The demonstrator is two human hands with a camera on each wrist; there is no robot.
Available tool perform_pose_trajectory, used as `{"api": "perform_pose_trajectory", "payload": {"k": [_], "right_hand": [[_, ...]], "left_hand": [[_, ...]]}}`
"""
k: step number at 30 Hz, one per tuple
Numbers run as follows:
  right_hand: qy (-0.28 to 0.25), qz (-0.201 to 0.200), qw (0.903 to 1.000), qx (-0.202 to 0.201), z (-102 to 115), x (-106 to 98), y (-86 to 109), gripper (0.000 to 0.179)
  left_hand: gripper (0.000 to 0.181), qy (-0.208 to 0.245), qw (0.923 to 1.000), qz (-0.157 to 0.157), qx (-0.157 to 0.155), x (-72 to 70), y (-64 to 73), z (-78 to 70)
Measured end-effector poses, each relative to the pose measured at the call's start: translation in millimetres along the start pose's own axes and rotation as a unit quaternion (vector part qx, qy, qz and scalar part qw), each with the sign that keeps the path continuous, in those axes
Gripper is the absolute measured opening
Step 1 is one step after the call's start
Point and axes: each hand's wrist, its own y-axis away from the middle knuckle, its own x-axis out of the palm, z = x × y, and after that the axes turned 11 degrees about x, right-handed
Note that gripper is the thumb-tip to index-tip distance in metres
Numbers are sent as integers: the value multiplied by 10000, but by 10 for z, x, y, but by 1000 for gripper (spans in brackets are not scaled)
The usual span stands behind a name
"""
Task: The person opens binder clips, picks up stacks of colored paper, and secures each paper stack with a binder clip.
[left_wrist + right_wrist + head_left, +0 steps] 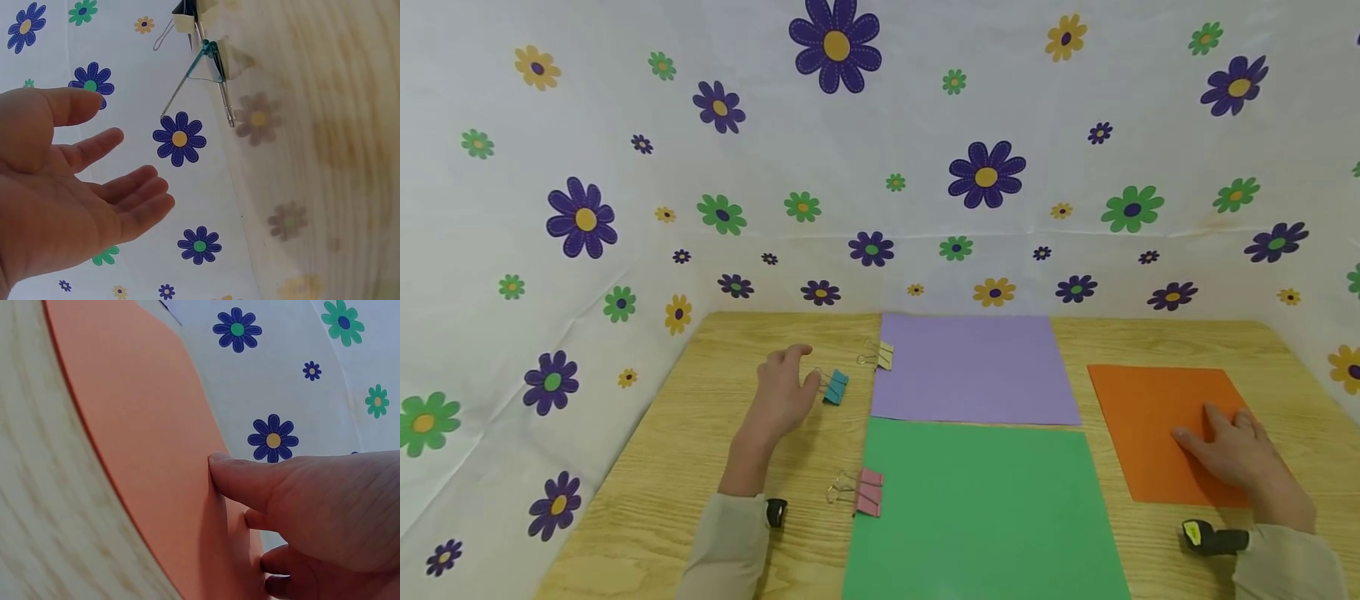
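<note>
In the head view, my left hand (pixel 781 396) hovers beside a teal binder clip (pixel 835 387), thumb and fingers apart. The left wrist view shows the palm of that hand (pixel 69 187) holding nothing, with a gap between its fingers and the teal clip (pixel 217 62), whose wire handles point toward the hand. My right hand (pixel 1236 450) rests on an orange sheet (pixel 1157 425) at the right. Its thumb and fingertips touch the orange surface (pixel 137 412) in the right wrist view, the fingers loosely bent; part of the sheet is hidden under the hand.
A pale yellow binder clip (pixel 885 357) sits at the left edge of a purple sheet (pixel 973 371). Nearer me, a pink binder clip (pixel 869 492) sits at the left edge of a green sheet (pixel 981 508). Flower-printed cloth (pixel 895 125) encloses the wooden table (pixel 655 483).
</note>
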Motion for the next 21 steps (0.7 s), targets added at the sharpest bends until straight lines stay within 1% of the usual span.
{"api": "perform_pose_trajectory", "payload": {"k": [6, 10, 14, 19, 21], "right_hand": [[13, 37, 10000, -11, 4, -17, 2, 99], [19, 52, 10000, -4, 5, -8, 4, 98], [23, 52, 10000, -21, 10, -4, 3, 98], [9, 5, 9999, -137, 8, -15, 5, 96], [-5, 5, 9999, -127, 5, -22, 3, 96]], "left_hand": [[55, -232, 9988, 305, -300, 10, -27, 39], [56, -361, 9971, 527, -424, 32, -46, 74], [55, -467, 9955, 691, -453, 43, -57, 91], [52, -568, 9926, 968, -466, 75, -102, 125], [51, -589, 9917, 1051, -448, 89, -116, 131]]}}
